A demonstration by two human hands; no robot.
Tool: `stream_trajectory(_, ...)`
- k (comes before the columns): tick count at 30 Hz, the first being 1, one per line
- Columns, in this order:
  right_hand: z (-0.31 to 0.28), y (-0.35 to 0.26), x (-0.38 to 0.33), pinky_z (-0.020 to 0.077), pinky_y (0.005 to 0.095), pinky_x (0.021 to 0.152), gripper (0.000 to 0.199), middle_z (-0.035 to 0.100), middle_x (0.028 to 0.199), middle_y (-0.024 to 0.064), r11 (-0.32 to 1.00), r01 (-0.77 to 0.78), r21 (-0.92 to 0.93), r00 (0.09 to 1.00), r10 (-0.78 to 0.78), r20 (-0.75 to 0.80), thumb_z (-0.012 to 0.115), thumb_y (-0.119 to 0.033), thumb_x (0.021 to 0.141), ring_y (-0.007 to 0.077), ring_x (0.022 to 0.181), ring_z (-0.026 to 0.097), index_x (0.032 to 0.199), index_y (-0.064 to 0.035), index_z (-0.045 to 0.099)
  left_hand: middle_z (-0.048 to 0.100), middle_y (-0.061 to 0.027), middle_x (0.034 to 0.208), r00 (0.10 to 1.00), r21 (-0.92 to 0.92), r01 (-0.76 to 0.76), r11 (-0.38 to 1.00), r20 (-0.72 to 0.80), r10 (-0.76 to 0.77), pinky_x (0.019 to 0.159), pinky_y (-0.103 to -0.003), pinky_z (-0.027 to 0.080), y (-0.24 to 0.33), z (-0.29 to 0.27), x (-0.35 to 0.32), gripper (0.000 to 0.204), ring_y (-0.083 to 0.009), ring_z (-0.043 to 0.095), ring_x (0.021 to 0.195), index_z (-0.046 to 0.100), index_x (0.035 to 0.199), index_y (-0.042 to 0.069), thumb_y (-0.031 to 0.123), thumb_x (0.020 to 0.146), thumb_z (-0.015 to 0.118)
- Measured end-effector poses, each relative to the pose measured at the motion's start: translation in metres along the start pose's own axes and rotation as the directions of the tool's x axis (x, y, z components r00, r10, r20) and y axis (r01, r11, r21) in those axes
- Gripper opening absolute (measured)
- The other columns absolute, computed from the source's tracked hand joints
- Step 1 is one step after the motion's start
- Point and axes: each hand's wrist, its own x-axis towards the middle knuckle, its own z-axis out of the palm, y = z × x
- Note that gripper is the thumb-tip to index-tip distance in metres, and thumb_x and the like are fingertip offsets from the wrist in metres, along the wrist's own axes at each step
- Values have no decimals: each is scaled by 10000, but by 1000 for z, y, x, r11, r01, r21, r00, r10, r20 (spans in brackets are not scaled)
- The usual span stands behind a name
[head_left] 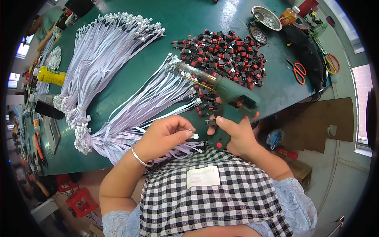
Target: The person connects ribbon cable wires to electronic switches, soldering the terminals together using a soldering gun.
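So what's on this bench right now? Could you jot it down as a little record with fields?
left hand: pinches the white plug of a flat cable
right hand: grips a green glue gun, thumb against a small black part
table: green top
left of the hands: bundles of pale flat cables
behind the gun: heap of red and black parts
far right: orange scissors

A dark green table (130,85) fills the upper left and middle of the frame. On it lie bundles of pale ribbon cables (102,51), a heap of red-and-black switches (223,55), orange scissors (299,72) and two metal dishes (267,17) at upper right.
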Motion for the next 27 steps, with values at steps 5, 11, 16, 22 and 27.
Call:
stream_trajectory(5, 5, -1, -1, 484, 311, 622, 506, 554, 877, 106, 997, -63, -38, 997, 61, -36, 623, -83, 753, 197, 678, 579, 1196, -45, 380, 552, 5, 751, 1000, -19, 15, 1000, 13, -15, 574, -175, 403, -2, 1, 1, 109, -30, 485, 645, 543, 885, 4, 90, 821, 564)
stream_trajectory(11, 7, 0, -5, 493, 304, 662, 482, 556, 890, 106, 961, -65, -267, 995, 42, -91, 585, -30, 758, 182, 742, 577, 1192, -14, 376, 541, 7, 758, 998, 79, -23, 997, 68, 18, 584, -178, 403, -10, -4, 2, 94, -34, 480, 647, 534, 861, 15, 94, 816, 559)
stream_trajectory(16, 1, 2, -6, 474, 261, 709, 292, 572, 958, 53, 830, 196, -522, 979, -131, 159, 588, -23, 757, 130, 861, 572, 1042, -8, 523, 545, -4, 772, 997, 36, -29, 999, 72, 26, 603, -182, 412, -9, -2, 3, 109, -44, 493, 661, 539, 886, 7, 90, 817, 555)
stream_trajectory(22, 2, 0, -7, 445, 256, 774, 311, 571, 951, 46, 753, 216, -622, 975, -133, 177, 579, -16, 753, 101, 856, 541, 1059, -24, 521, 558, -6, 754, 999, -72, -6, 997, 41, 9, 610, -182, 424, -6, -1, -1, 121, -47, 509, 656, 538, 910, -5, 66, 811, 537)
stream_trajectory(27, 2, 4, -5, 445, 259, 768, 333, 564, 962, 42, 745, 238, -623, 971, -169, 168, 581, -15, 746, 97, 846, 536, 1072, -31, 513, 573, -30, 794, 995, -59, 51, 997, 84, -46, 645, -213, 469, -5, -4, -4, 120, -81, 561, 692, 536, 918, -5, 56, 817, 552)
